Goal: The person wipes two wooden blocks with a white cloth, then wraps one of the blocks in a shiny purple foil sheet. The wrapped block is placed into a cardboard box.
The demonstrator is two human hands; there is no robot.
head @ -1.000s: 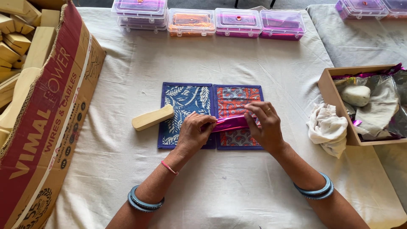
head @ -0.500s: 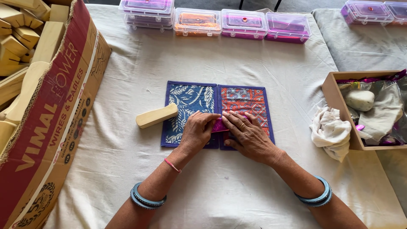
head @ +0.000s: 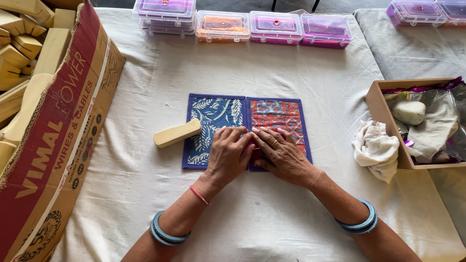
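Note:
A patterned fabric folder [head: 272, 112] lies opened flat on the white cloth, its left panel blue with white leaves [head: 212, 114] and its right panel red and blue. My left hand [head: 229, 154] and my right hand [head: 279, 155] lie palm down side by side over its lower middle, pressing a pink item [head: 250, 144] that shows only as a sliver between the fingers. A pale wooden block [head: 177, 133] rests at the folder's left edge, just left of my left hand.
A large red-and-tan cardboard box [head: 46, 145] of wooden blocks fills the left. Several clear lidded plastic boxes [head: 247, 24] line the far edge. At the right stand a crumpled white cloth [head: 376, 150] and an open box [head: 376, 104] with foil wrapping and a white lump.
My right hand has come down from gripping the pink item to lying flat over it. Both hands now press together at the folder's centre. The view shifted slightly.

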